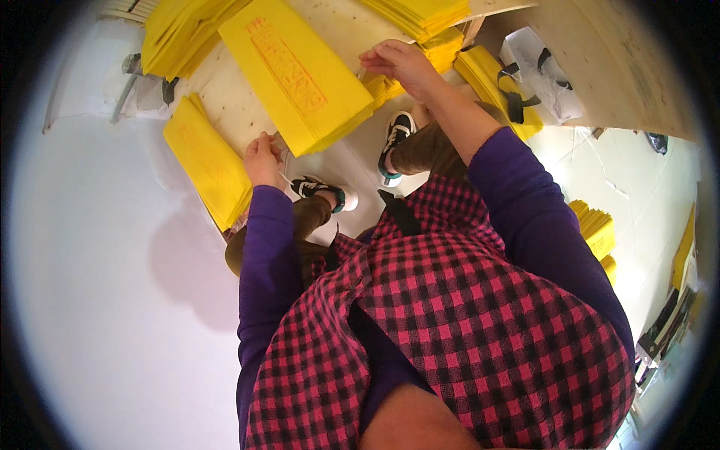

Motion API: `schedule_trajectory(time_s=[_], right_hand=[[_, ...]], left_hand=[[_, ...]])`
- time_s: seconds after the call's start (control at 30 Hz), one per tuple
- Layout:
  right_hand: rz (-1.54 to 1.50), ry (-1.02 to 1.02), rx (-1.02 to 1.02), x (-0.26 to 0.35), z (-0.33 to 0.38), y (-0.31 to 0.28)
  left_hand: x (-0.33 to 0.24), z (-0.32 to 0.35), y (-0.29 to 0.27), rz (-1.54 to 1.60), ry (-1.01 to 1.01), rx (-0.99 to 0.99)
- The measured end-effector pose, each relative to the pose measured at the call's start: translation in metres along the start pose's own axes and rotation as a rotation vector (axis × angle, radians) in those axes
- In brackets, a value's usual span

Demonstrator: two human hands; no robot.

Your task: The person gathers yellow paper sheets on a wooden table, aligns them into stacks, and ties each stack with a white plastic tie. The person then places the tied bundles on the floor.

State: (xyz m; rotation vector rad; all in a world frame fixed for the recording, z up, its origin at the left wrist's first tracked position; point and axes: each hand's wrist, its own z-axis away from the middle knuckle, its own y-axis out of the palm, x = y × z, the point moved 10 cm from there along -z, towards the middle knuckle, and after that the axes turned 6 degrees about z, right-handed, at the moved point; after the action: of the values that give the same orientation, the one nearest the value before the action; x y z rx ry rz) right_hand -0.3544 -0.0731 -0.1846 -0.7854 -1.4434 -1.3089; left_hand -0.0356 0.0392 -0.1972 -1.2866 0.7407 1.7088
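Now, yellow stack (296,79), 2 hands (264,161) (406,66) alongside

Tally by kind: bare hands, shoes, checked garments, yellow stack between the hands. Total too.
Bare hands: 2 (left hand, right hand)
Shoes: 2 (left shoe, right shoe)
Checked garment: 1
Yellow stack between the hands: 1
Total: 6

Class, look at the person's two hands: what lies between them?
In the head view, the near end of a yellow bundle with red print lies between the left hand and right hand.
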Motion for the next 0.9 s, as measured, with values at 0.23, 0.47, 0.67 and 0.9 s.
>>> schedule_trajectory(time_s=[0.23,0.47,0.67,0.9], right_hand=[[0.158,0.078,0.013,-0.011,-0.012,0.008],[0.055,0.415,0.102,-0.072,0.003,0.013],[0.069,0.499,0.219,-0.058,0.012,0.052],[0.056,0.567,0.277,-0.033,0.027,0.07]], left_hand=[[-0.01,-0.004,-0.006,0.066,0.003,-0.117],[0.027,0.008,0.014,0.195,-0.164,0.06],[0.02,0.035,0.057,0.417,-0.522,0.377],[0.004,0.046,0.065,0.325,-0.571,0.462]])
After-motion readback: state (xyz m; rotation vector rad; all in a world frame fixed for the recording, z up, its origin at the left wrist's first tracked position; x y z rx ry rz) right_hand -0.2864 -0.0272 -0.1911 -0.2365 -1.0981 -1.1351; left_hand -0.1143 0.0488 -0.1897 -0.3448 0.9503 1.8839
